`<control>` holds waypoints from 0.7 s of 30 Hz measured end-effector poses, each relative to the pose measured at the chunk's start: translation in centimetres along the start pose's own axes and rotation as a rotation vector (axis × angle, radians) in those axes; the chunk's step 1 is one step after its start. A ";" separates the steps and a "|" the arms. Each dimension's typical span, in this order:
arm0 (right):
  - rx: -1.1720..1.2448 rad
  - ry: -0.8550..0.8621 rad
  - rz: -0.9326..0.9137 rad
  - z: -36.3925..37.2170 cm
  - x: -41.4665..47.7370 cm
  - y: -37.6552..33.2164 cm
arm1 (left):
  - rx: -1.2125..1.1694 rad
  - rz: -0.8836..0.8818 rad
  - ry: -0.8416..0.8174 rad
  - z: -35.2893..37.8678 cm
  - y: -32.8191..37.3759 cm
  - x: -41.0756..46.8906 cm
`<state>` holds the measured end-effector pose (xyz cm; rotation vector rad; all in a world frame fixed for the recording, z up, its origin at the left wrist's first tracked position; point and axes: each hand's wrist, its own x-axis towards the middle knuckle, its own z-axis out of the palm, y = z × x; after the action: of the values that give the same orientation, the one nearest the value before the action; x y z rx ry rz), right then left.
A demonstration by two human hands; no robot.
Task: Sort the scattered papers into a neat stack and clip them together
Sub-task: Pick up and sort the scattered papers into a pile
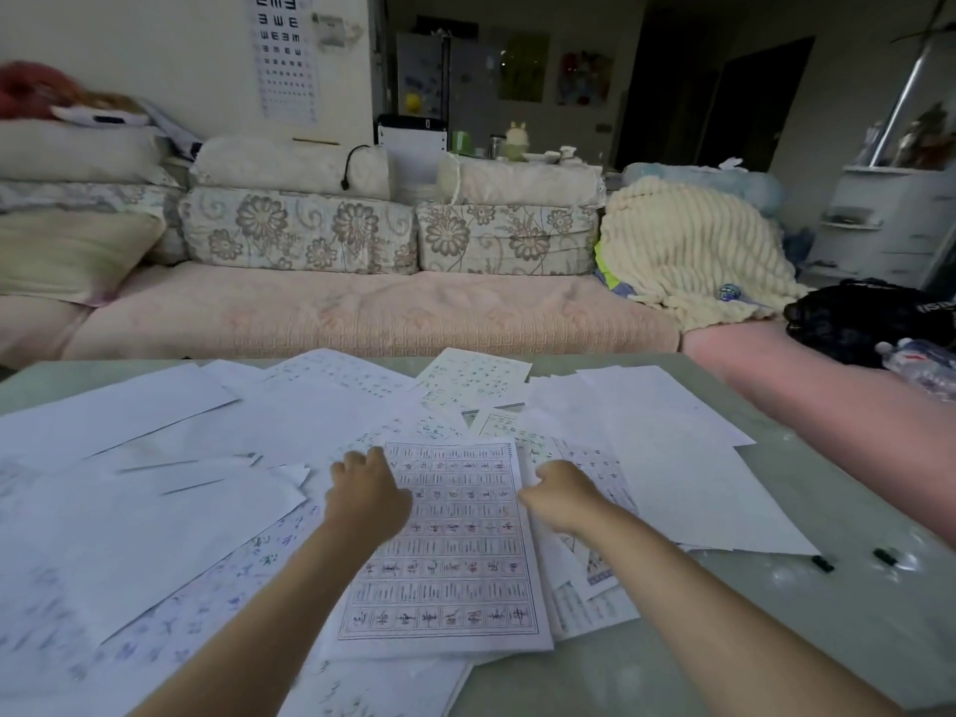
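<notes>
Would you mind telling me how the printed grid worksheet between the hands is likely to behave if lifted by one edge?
The grid worksheet looks a single thin sheet, so it would probably droop. Lying on loose papers over a glossy table, it likely slides easily.

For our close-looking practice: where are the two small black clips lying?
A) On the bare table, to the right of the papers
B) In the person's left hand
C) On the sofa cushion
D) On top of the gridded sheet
A: the two small black clips lie side by side on the bare table, just past the right edge of the scattered papers.
</notes>
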<state>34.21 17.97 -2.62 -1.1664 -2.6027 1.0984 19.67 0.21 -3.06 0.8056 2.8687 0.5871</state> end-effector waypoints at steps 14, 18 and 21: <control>-0.360 0.039 -0.014 -12.3 -1.0 15.8 | -0.198 0.504 -0.175 8.0 18.8 0.9; -0.333 0.001 -0.029 -12.9 -1.1 18.5 | -0.131 0.643 -0.337 10.8 22.3 -0.1; -0.394 0.091 -0.084 -12.6 -0.9 19.3 | 0.024 0.735 -0.469 12.3 23.3 -0.7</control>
<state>51.17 33.35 -5.58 -1.1239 -2.8436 0.5144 33.91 22.26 -5.20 1.7435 2.1118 0.3441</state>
